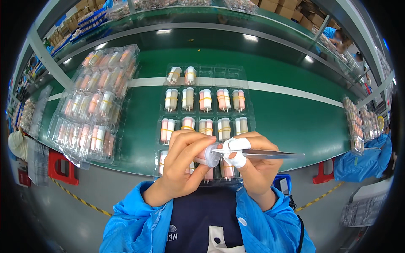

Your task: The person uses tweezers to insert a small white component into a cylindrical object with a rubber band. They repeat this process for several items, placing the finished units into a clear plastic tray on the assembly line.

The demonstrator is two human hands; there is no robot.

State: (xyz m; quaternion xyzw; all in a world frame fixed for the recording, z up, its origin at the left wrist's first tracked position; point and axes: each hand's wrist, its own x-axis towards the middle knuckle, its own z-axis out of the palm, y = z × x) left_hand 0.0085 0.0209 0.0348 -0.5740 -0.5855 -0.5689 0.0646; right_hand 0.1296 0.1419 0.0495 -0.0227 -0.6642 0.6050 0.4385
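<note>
My left hand [182, 162] holds a small pink and white tube [209, 156] by its clear cap end, just above the near edge of the green belt. My right hand [249, 164], with white tape on two fingertips, grips metal tweezers [270, 154] whose tips touch the tube's end. Right below the hands lies a clear plastic tray [249, 122] with rows of paired pink and white tubes banded in yellow [205, 100]. The tray's near row is partly hidden by my hands.
Stacked clear trays full of similar tubes [90, 105] sit to the left on the green conveyor belt [295, 114]. More filled trays [356, 122] stand at the right edge. A person in blue [365, 160] works at the right. Red brackets [61, 166] hang under the belt.
</note>
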